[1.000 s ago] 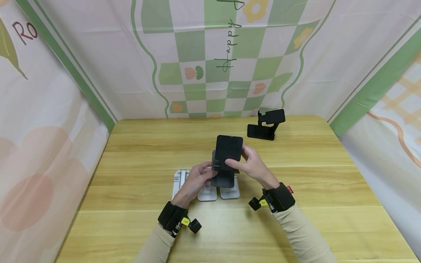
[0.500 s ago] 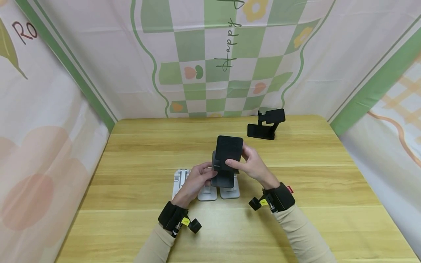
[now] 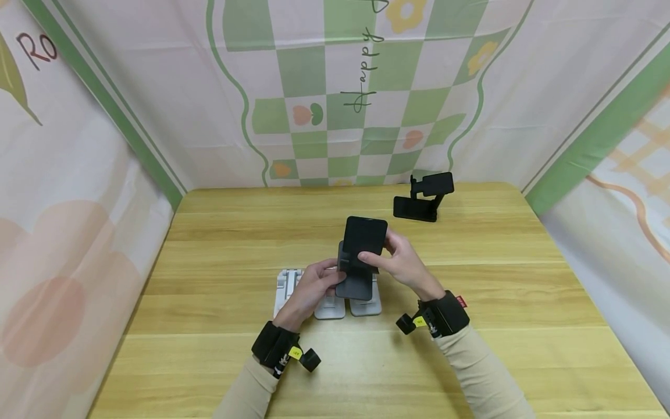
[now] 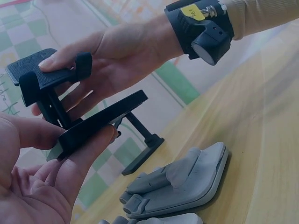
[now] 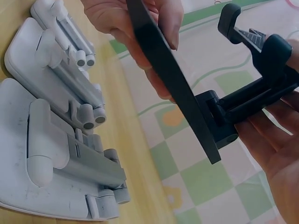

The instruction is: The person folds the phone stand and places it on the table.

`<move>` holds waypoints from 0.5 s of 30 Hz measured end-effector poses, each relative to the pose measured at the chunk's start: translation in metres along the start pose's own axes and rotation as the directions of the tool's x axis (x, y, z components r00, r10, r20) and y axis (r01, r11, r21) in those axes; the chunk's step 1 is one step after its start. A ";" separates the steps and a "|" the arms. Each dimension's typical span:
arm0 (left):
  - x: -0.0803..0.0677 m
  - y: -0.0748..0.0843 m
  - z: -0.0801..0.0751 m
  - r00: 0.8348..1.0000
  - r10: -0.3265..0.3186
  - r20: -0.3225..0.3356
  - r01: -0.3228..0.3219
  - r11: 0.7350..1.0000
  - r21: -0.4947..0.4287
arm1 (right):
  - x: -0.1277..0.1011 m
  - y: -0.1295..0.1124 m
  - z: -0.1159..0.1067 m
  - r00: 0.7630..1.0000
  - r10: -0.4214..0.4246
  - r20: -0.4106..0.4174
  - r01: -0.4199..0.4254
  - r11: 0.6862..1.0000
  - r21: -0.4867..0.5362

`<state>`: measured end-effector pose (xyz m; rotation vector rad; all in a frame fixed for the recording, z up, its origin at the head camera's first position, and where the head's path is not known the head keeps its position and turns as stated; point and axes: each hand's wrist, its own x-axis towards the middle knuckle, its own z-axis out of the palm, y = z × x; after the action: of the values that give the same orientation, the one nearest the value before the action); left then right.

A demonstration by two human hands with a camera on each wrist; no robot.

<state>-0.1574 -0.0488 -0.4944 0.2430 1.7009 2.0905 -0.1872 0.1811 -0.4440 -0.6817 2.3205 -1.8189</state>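
Two hands hold a black phone stand (image 3: 361, 256) above a wooden bench (image 3: 209, 244), just over three folded white stands (image 3: 327, 297) lying side by side near the bench's middle. The left hand (image 3: 313, 286) pinches the flat base plate of the black phone stand between thumb and fingers, while the right hand (image 3: 400, 262) curls around its upper cradle, forefinger laid across the ribbed face. A second black stand (image 3: 423, 201) sits unfolded and upright at the far edge of the bench, well beyond and to the right of the white stands. Each wrist wears a black strap carrying a small camera and a yellow tag whose print is too small to read; the right strap also shows a red tab. Behind the bench hangs a pale backdrop (image 3: 335, 87) of green-and-white checks with flowers, bearing the sideways handwritten word "Happy"; the left-hand panel shows the letters "Ro" at the frame's edge. The bench is of light, yellowish planks with visible grain, and both sleeves are beige.
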 end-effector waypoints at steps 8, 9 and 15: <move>0.000 -0.001 -0.001 1.000 0.005 0.008 -0.005 1.000 -0.002 | 0.001 0.004 0.001 0.999 0.001 -0.033 -0.001 1.000 -0.027; 0.000 0.000 -0.001 1.000 0.005 0.008 -0.005 1.000 -0.003 | 0.001 0.005 0.001 0.999 0.005 -0.037 -0.006 1.000 -0.028; -0.001 0.001 0.000 1.000 0.002 0.011 -0.002 1.000 -0.002 | 0.002 0.006 0.002 0.999 0.010 -0.053 -0.012 0.999 -0.040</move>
<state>-0.1572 -0.0496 -0.4931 0.2551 1.6932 2.0880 -0.1896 0.1798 -0.4500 -0.6324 2.3951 -1.8122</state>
